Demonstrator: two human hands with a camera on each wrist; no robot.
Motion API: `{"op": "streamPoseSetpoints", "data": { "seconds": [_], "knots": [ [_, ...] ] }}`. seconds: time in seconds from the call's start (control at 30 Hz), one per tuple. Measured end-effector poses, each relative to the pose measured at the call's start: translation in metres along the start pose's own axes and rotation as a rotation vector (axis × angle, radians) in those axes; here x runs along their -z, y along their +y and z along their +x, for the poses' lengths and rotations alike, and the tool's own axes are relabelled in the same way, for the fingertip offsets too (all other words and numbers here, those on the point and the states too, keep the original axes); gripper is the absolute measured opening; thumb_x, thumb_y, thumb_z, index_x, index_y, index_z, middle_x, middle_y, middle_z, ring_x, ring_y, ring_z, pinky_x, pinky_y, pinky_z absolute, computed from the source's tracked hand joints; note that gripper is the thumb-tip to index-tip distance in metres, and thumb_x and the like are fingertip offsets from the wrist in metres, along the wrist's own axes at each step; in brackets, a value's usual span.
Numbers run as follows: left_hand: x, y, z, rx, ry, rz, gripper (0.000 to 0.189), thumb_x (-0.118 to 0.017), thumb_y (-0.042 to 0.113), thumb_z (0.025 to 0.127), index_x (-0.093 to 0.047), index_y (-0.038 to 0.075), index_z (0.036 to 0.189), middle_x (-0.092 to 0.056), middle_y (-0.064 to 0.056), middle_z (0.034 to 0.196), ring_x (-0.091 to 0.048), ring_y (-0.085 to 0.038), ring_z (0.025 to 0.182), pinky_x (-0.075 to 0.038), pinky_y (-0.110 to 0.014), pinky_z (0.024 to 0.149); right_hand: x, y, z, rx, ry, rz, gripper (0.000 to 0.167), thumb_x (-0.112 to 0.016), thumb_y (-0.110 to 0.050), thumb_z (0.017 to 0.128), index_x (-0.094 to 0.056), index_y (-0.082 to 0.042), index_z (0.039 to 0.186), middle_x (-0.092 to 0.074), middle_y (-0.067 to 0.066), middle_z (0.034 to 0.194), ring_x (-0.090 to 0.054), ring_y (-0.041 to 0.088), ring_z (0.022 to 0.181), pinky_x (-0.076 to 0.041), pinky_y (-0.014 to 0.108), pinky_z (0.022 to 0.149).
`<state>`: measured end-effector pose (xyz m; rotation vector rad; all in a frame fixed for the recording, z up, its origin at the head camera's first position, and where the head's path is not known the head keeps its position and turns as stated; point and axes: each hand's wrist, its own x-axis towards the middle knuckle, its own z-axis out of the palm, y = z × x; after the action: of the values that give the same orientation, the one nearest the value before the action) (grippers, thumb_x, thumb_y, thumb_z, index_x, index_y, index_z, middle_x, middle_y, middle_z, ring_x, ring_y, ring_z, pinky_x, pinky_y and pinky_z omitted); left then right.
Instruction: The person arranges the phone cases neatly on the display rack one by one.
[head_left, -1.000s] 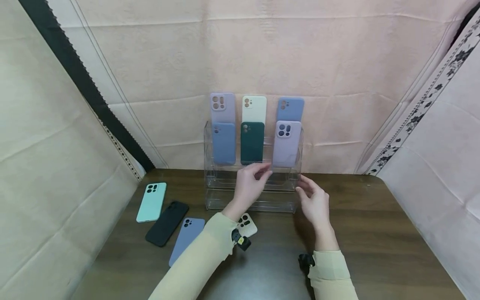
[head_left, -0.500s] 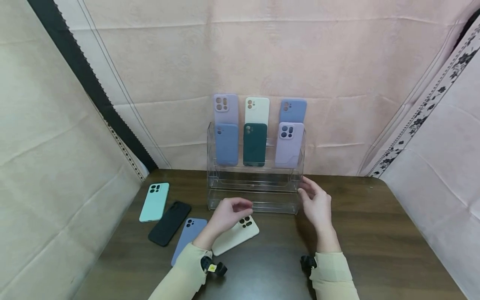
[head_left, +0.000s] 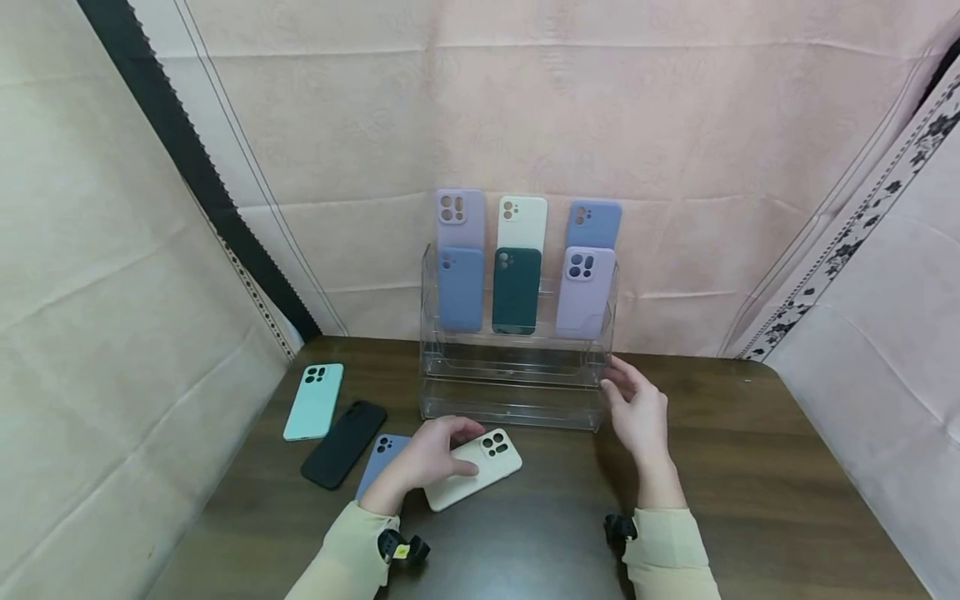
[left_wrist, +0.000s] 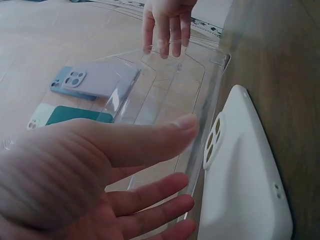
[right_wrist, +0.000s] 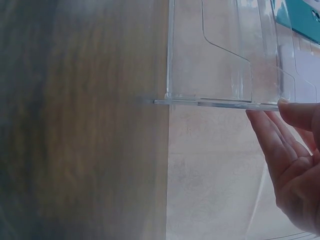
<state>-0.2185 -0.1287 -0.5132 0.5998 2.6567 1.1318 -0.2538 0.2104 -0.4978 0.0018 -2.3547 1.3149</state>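
Note:
My left hand (head_left: 435,454) hovers over the white phone case (head_left: 491,467), its thumb and fingers spread apart. In the left wrist view the white phone case (left_wrist: 245,175) lies just beyond the fingertips, camera cutouts up. My right hand (head_left: 637,412) holds the right side panel of a clear tiered display stand (head_left: 517,400). The right wrist view has the thumb (right_wrist: 300,114) over the panel's edge and the other fingertips against its outer face. Six cases stand in the rack's upper tiers, among them a dark green case (head_left: 516,292) and a lilac case (head_left: 585,292).
On the table (head_left: 540,533), left of the white case, lie a blue phone case (head_left: 382,454), partly hidden by my left hand, a black case (head_left: 343,444) and a mint case (head_left: 313,402). Pale cloth walls (head_left: 675,125) rise behind and at both sides.
My left hand has drawn back from the stand, moving left and down to the white case. The right hand stays at the stand's side. The camera view has shifted slightly.

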Motion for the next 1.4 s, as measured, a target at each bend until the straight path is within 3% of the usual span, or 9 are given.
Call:
{"op": "streamPoseSetpoints", "data": {
  "seconds": [0.2, 0.43, 0.73, 1.0, 1.4],
  "knots": [
    [0.001, -0.007, -0.003, -0.021, -0.042, 0.016, 0.064, -0.091, 0.016, 0.074, -0.064, 0.009, 0.132, -0.066, -0.005, 0.124, -0.061, -0.025, 0.111, -0.049, -0.041, 0.091, 0.0, 0.002, -0.001, 0.013, 0.005, -0.018, 0.041, -0.069, -0.011, 0.096, -0.063, -0.017, 0.137, -0.074, 0.008, 0.116, -0.073, 0.029, 0.099, -0.059, 0.037, 0.075],
    [-0.004, -0.013, -0.002, -0.009, -0.028, 0.094, 0.069, -0.093, 0.018, 0.07, -0.064, 0.011, 0.132, -0.064, -0.004, 0.122, -0.058, -0.023, 0.108, -0.049, -0.04, 0.089, -0.001, 0.002, 0.001, 0.019, 0.01, 0.0, 0.042, -0.07, -0.009, 0.095, -0.064, -0.017, 0.136, -0.074, 0.008, 0.116, -0.073, 0.029, 0.099, -0.059, 0.031, 0.073],
    [-0.012, -0.009, -0.001, 0.058, -0.02, 0.195, 0.079, -0.095, 0.028, 0.066, -0.061, 0.013, 0.136, -0.061, -0.007, 0.123, -0.052, -0.027, 0.114, -0.048, -0.045, 0.092, -0.001, 0.001, 0.0, 0.01, 0.007, 0.005, 0.042, -0.07, -0.009, 0.095, -0.064, -0.017, 0.137, -0.074, 0.009, 0.116, -0.073, 0.029, 0.098, -0.059, 0.028, 0.072],
    [-0.015, -0.006, -0.002, 0.1, -0.007, 0.211, 0.081, -0.096, 0.03, 0.064, -0.062, 0.007, 0.133, -0.059, -0.009, 0.125, -0.049, -0.028, 0.114, -0.049, -0.044, 0.089, -0.001, 0.002, 0.001, 0.007, 0.01, 0.001, 0.042, -0.069, -0.009, 0.096, -0.064, -0.017, 0.137, -0.073, 0.009, 0.116, -0.073, 0.029, 0.098, -0.059, 0.029, 0.072],
    [-0.016, -0.007, -0.001, 0.113, -0.016, 0.181, 0.078, -0.096, 0.029, 0.064, -0.064, 0.008, 0.132, -0.059, -0.008, 0.123, -0.05, -0.025, 0.11, -0.048, -0.043, 0.087, -0.002, 0.0, 0.0, -0.011, 0.005, 0.0, 0.042, -0.069, -0.009, 0.096, -0.064, -0.017, 0.136, -0.073, 0.009, 0.116, -0.073, 0.029, 0.099, -0.059, 0.027, 0.071]
  ]
}}
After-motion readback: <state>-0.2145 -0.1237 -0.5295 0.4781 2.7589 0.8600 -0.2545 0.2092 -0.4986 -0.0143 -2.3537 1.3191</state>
